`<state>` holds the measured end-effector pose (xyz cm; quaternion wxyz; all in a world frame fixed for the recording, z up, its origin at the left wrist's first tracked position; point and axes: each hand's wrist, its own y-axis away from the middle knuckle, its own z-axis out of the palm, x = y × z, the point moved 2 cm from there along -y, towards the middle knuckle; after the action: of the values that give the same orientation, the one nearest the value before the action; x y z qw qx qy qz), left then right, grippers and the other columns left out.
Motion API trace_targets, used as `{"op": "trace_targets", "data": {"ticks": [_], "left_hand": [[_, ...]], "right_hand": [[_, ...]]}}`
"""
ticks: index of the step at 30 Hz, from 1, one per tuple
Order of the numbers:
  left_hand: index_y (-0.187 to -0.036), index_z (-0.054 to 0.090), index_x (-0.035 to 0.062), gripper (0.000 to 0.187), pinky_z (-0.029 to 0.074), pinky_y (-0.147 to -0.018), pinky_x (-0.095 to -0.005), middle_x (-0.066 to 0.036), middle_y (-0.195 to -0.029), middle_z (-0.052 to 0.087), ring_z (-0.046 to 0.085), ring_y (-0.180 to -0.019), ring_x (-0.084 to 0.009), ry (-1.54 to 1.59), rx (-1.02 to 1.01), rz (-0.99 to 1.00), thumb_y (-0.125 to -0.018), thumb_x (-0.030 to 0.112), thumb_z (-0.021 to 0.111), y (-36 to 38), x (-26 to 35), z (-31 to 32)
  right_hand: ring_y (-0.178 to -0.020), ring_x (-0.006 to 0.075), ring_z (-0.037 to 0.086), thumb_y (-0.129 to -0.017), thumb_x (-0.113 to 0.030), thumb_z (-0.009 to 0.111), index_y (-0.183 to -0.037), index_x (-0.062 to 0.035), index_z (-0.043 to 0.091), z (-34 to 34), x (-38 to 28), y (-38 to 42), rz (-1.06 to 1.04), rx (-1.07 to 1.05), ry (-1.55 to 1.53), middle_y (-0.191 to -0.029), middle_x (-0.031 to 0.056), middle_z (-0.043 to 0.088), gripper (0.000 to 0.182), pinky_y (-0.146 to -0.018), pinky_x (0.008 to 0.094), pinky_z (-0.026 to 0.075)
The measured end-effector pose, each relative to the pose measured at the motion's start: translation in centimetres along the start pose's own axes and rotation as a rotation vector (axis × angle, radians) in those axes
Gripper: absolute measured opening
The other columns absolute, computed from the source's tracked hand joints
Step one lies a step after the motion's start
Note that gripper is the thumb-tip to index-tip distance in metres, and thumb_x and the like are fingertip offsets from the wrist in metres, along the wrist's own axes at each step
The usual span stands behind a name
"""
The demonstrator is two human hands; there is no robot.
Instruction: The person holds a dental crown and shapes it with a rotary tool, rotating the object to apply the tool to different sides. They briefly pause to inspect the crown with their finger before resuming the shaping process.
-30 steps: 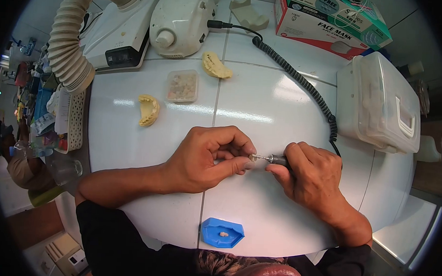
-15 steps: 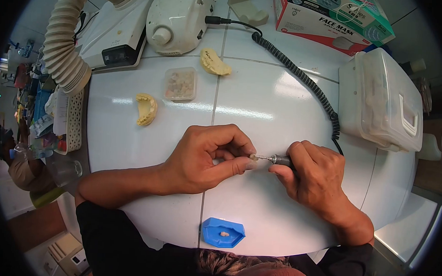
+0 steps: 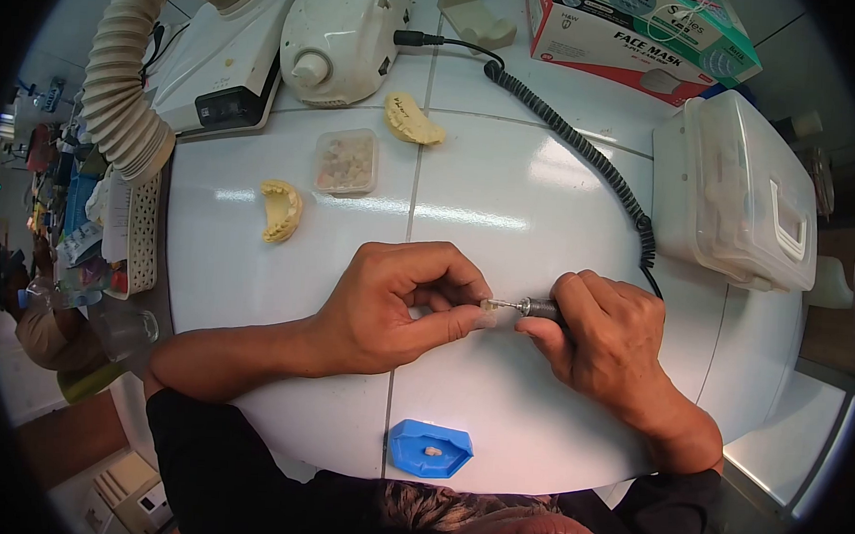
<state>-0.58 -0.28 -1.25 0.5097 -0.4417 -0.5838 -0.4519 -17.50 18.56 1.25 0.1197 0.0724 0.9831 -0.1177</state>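
Note:
Near the middle, my left hand [image 3: 402,309] pinches a small pale tooth-like piece [image 3: 488,310] between thumb and index finger. My right hand [image 3: 610,337] is wrapped round a dark rotary handpiece [image 3: 542,309], whose thin metal bit reaches the small piece. Below them a blue tray [image 3: 410,448] holds a tiny pale piece [image 3: 433,451]. Beyond my left hand lie two yellow dental casts, one on the left [image 3: 282,211] and one farther back [image 3: 413,119], with a clear box of small pale pieces [image 3: 346,160] between them.
A white control unit [image 3: 337,39] and a ribbed hose [image 3: 121,72] stand at the back left. A coiled cable [image 3: 585,150] runs to the right. Face mask boxes [image 3: 638,42] and a clear-lidded case [image 3: 736,195] are at right. Another person [image 3: 38,326] is far left.
The handpiece bit and the small piece have shifted very slightly against each other. Both hands keep nearly the same place, and the whole view has moved a touch.

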Motion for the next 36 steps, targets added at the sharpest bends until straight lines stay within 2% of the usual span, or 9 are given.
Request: {"op": "trace_targets", "data": {"ticks": [6, 15, 24, 30, 33, 36], "left_hand": [[-0.111, 0.073, -0.0060, 0.015, 0.064, -0.080, -0.0249, -0.010, -0.104, 0.076, 0.074, -0.094, -0.0103, -0.010, -0.009, -0.016, -0.099, -0.001, 0.081, 0.05, 0.09, -0.09], [-0.110, 0.072, -0.0083, 0.015, 0.064, -0.075, -0.0239, -0.012, -0.102, 0.076, 0.075, -0.086, -0.0110, 0.049, -0.006, -0.063, -0.101, 0.000, 0.080, 0.00, -0.20, -0.01], [-0.110, 0.072, -0.0084, 0.015, 0.064, -0.074, -0.0240, -0.012, -0.100, 0.077, 0.076, -0.086, -0.0114, -0.004, -0.015, -0.026, -0.101, 0.000, 0.080, 0.00, 0.22, -0.02], [-0.113, 0.071, -0.0078, 0.017, 0.065, -0.079, -0.0250, -0.011, -0.104, 0.076, 0.076, -0.091, -0.0119, 0.006, -0.015, -0.048, -0.100, 0.000, 0.080, 0.00, 0.07, -0.09], [-0.116, 0.070, -0.0072, 0.019, 0.065, -0.083, -0.0257, -0.011, -0.107, 0.076, 0.076, -0.096, -0.0120, 0.018, -0.015, 0.005, -0.101, 0.000, 0.080, -0.08, -0.42, -0.06], [-0.119, 0.068, -0.0060, 0.020, 0.065, -0.087, -0.0266, -0.011, -0.111, 0.075, 0.077, -0.101, -0.0137, 0.062, -0.033, -0.058, -0.103, 0.000, 0.077, 0.01, -0.38, 0.04]], "right_hand": [[-0.047, 0.0212, 0.053, -0.098, -0.054, 0.080, -0.080, -0.0106, 0.056, 0.06, 0.10, 0.01, -0.010, 0.006, -0.004, -0.064, 0.0027, 0.051, 0.053, -0.046, 0.0348, 0.043], [-0.046, 0.0215, 0.053, -0.098, -0.055, 0.080, -0.080, -0.0106, 0.055, 0.08, 0.09, 0.05, -0.008, 0.010, -0.007, -0.064, 0.0027, 0.051, 0.054, -0.046, 0.0349, 0.043], [-0.046, 0.0215, 0.053, -0.098, -0.054, 0.080, -0.080, -0.0107, 0.056, -0.06, -0.01, 0.04, -0.008, -0.002, 0.004, -0.064, 0.0028, 0.052, 0.053, -0.046, 0.0348, 0.043], [-0.047, 0.0238, 0.056, -0.099, -0.053, 0.079, -0.080, -0.0098, 0.057, 0.10, 0.27, 0.30, 0.004, 0.036, -0.018, -0.063, 0.0044, 0.054, 0.052, -0.046, 0.0363, 0.044], [-0.047, 0.0260, 0.058, -0.100, -0.051, 0.079, -0.080, -0.0093, 0.058, 0.22, 0.44, 0.47, 0.013, 0.071, -0.026, -0.064, 0.0058, 0.057, 0.051, -0.046, 0.0380, 0.044], [-0.048, 0.0283, 0.059, -0.101, -0.051, 0.078, -0.081, -0.0091, 0.059, 0.41, 0.29, 0.63, 0.030, 0.086, -0.017, -0.064, 0.0067, 0.060, 0.050, -0.046, 0.0398, 0.046]]}}
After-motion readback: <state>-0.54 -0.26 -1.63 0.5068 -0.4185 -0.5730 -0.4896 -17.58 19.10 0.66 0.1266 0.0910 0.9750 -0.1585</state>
